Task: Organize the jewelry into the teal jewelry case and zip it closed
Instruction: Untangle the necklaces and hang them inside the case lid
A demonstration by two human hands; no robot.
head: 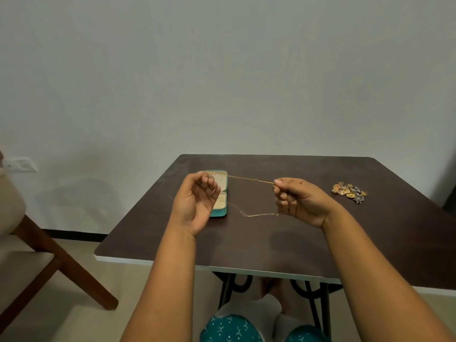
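Teal jewelry case, lying open on the dark brown table at its left side, cream lining showing, partly hidden behind the left hand. Gold chain, thin, stretched in the air between both hands: left hand's curled fingers pinch one end above the case, right hand pinches the other at thumb and forefinger with the remaining fingers curled in, and a further length hangs from that hand to trail on the table just right of the case. Heap of gold and silver jewelry, far right on the table, well apart from case and hands.
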